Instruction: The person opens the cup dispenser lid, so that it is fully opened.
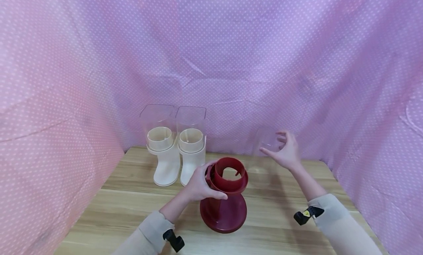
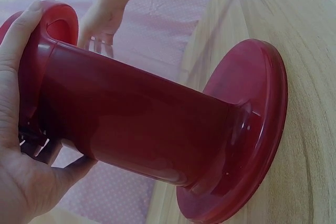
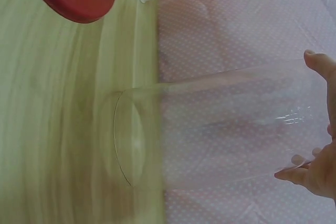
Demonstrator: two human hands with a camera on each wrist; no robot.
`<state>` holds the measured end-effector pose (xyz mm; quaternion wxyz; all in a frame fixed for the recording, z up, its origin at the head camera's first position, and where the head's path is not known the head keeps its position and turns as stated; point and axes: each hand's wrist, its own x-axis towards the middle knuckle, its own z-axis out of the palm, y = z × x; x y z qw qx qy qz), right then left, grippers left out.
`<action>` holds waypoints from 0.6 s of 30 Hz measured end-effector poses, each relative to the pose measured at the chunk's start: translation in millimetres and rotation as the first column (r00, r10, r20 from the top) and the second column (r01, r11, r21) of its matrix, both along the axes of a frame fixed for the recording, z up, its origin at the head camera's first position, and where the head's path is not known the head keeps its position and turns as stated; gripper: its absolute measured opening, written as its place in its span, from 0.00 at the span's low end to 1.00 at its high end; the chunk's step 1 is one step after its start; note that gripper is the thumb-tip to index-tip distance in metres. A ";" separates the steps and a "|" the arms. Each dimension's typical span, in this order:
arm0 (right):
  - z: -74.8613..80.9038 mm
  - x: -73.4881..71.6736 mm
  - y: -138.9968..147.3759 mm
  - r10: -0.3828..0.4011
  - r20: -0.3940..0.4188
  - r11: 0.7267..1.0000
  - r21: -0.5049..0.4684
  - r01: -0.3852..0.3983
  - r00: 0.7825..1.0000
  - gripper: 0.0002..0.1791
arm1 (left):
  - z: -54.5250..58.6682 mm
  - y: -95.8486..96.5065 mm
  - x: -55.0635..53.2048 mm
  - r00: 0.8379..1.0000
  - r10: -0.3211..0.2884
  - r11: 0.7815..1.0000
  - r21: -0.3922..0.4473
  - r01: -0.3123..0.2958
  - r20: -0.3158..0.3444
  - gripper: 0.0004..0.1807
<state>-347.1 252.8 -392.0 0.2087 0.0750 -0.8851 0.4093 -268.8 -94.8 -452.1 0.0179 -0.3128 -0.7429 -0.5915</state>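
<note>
My left hand (image 1: 201, 185) grips the upper part of a red plastic dispenser stand (image 1: 223, 214), thumb to the front and fingers round the back. This stand has an open ring collar on top and a round foot, and its smooth column (image 2: 131, 114) shows in the left wrist view. My right hand (image 1: 286, 152) holds a clear plastic cylinder (image 3: 226, 124) near its upper end, thumb and fingers spread on opposite sides. The cylinder's lower rim is close over the wooden tabletop at the back right. In the head view its see-through wall is faint against the cloth.
Two cream dispenser stands (image 1: 166, 166) (image 1: 191, 163) stand side by side at the back left, each with a clear square-topped container (image 1: 158, 113) around its collar. The wooden table (image 1: 109, 211) meets a pink dotted cloth (image 1: 224, 89) at the back and sides.
</note>
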 end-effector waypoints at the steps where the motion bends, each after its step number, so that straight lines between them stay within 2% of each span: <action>1: -2.4 0.6 0.4 0.000 0.005 1.000 0.004 0.000 1.000 0.52 | -0.3 0.5 0.1 1.000 -0.002 1.000 0.001 0.002 -0.002 0.55; 4: -9.4 1.7 2.0 -0.002 0.005 1.000 0.019 0.002 1.000 0.51 | -1.6 1.1 -0.8 1.000 -0.022 1.000 0.003 0.022 -0.006 0.55; 9: -15.6 2.8 3.7 -0.007 -0.012 0.999 0.035 0.007 1.000 0.50 | -4.6 -0.5 -7.8 0.995 -0.098 0.995 -0.002 0.098 -0.022 0.56; 13: -13.1 3.4 3.8 -0.001 0.001 0.998 0.070 0.001 1.000 0.49 | -5.5 -0.4 -14.5 0.987 -0.161 0.986 0.034 0.162 -0.031 0.62; 15: -9.0 3.1 4.2 0.013 0.014 0.996 0.084 -0.014 1.000 0.45 | -7.0 -0.9 -14.6 0.987 -0.152 0.987 0.050 0.154 -0.055 0.67; 16: -6.0 2.8 4.6 0.025 0.020 0.996 0.085 -0.027 0.999 0.43 | -7.9 -1.6 -12.3 0.990 -0.126 0.990 0.050 0.129 -0.061 0.69; 18: 1.9 2.2 5.5 0.055 0.025 0.995 0.080 -0.057 0.998 0.38 | -10.9 -3.0 -5.0 0.996 -0.034 0.999 0.029 0.037 -0.078 0.71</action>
